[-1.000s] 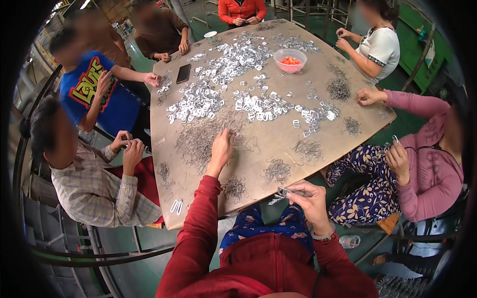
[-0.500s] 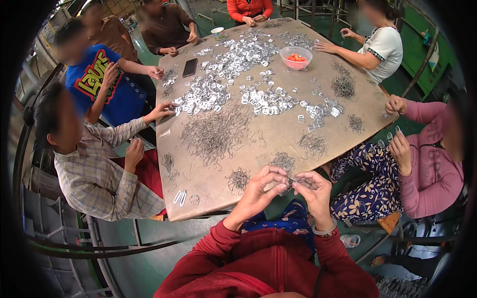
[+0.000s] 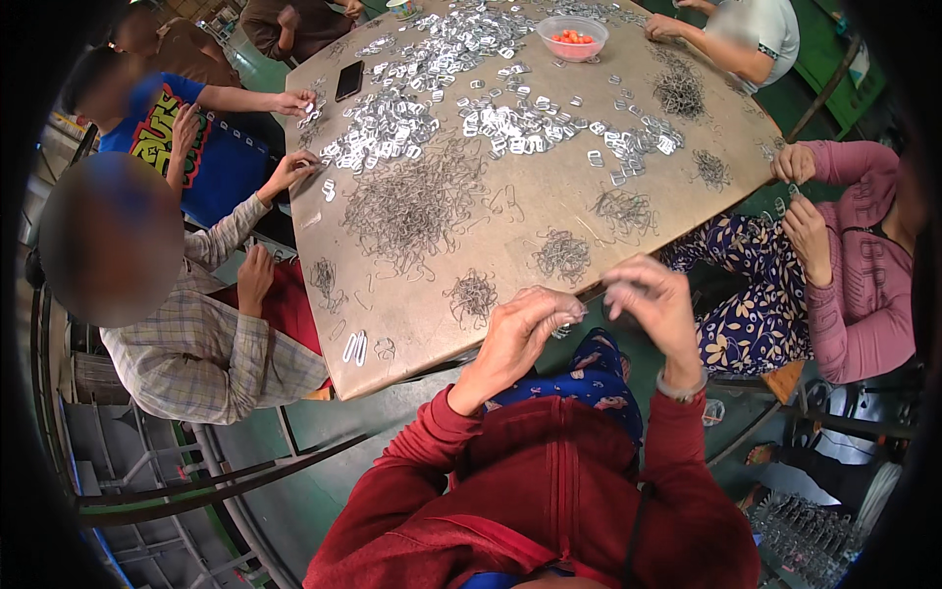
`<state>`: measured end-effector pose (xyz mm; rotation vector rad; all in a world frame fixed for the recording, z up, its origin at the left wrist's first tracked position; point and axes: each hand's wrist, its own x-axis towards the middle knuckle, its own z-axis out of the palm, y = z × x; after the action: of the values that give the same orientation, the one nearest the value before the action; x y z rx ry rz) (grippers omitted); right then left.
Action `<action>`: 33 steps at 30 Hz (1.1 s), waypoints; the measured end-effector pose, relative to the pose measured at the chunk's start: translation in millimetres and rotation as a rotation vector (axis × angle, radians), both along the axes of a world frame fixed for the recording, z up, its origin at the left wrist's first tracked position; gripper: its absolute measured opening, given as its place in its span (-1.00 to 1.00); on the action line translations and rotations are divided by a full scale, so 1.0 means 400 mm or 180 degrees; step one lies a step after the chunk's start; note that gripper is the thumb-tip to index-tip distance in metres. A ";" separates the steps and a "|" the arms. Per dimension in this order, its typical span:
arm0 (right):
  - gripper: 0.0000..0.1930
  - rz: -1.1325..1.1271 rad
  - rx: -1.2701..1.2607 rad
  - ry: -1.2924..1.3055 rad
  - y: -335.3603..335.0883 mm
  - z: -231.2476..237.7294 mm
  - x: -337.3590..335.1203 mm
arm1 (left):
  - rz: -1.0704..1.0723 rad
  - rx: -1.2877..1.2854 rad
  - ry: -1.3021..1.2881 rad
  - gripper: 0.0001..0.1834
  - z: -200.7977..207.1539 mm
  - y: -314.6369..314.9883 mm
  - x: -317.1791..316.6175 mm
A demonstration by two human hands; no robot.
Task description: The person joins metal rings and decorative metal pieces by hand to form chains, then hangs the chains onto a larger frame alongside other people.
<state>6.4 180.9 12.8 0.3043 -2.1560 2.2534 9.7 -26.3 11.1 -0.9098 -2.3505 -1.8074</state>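
Observation:
My left hand (image 3: 525, 329) is closed in a pinch near the table's front edge. A small metal piece (image 3: 563, 331) shows just under its fingertips, too small to tell its exact kind. To the right, my right hand (image 3: 655, 302) is raised and slightly blurred, its fingers curved and apart, with nothing visible in them. Small piles of bent wire hooks (image 3: 562, 255) lie on the brown-covered table (image 3: 412, 344) just beyond my hands; another wire pile (image 3: 472, 297) is beyond my left hand. A large heap of wire hooks (image 3: 402, 211) spreads farther left.
Flat silver buckles (image 3: 520, 126) lie heaped mid-table. Farther back are a clear bowl with orange-red items (image 3: 572, 41) and a black phone (image 3: 349, 80). Two long white loops (image 3: 354, 348) lie at the front left corner. Co-workers sit around; a pink sleeve (image 3: 859, 285) is close on my right.
My hands have come apart; the right has moved right and up, away from the left. The view has shifted, and the co-worker in plaid has turned and leaned nearer.

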 end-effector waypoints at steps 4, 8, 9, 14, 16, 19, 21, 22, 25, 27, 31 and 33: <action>-0.80 -0.0295 0.0502 -0.0150 0.009 -0.054 -0.235 | 0.0179 0.0016 -0.0073 -0.94 -0.001 -0.039 0.016; -0.64 -0.0295 0.0700 -0.0613 0.087 -0.187 -0.499 | 0.0047 0.0351 -0.0206 -0.91 -0.008 -0.013 0.024; -0.60 -0.0423 0.0602 -0.0759 0.096 -0.227 -0.549 | -0.0017 0.0397 -0.0236 -0.90 -0.017 -0.011 0.023; -0.66 -0.1128 0.2458 -0.0479 0.044 -0.318 -0.671 | 0.0189 0.0433 -0.0277 -0.89 -0.022 -0.055 0.031; -0.72 -0.1305 0.3056 -0.0093 0.054 -0.352 -0.685 | 0.0165 0.0409 -0.0262 -0.89 -0.019 -0.057 0.025; -0.78 -0.1127 0.3515 0.0519 0.074 -0.351 -0.675 | 0.0203 0.0276 -0.0152 -0.90 -0.012 -0.053 0.020; -0.83 -0.0953 0.2458 0.0062 0.047 -0.296 -0.599 | 0.0263 0.0242 -0.0150 -0.92 -0.006 -0.053 0.025; -0.85 -0.0873 0.1938 -0.0133 0.024 -0.239 -0.544 | 0.0288 0.0252 -0.0195 -0.92 -0.003 -0.052 0.027; -0.82 -0.0026 0.0311 -0.0437 -0.024 -0.111 -0.337 | 0.0431 0.0175 -0.0430 -0.92 0.000 -0.043 0.020; -0.78 0.0329 -0.0239 -0.0358 -0.043 -0.069 -0.205 | 0.0508 0.0111 -0.0714 -0.90 0.002 -0.037 0.016; -0.83 -0.0026 -0.0154 -0.0098 -0.090 0.024 -0.027 | 0.0686 -0.0091 -0.0378 -0.87 -0.017 -0.024 0.009; -0.84 -0.0246 -0.0297 0.0072 -0.091 0.036 0.004 | 0.0603 -0.0087 -0.0379 -0.87 0.011 -0.013 0.010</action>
<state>7.9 144.6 27.4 0.2392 -2.0077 2.2881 13.6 -31.3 15.5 -0.5732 -2.4410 -1.8055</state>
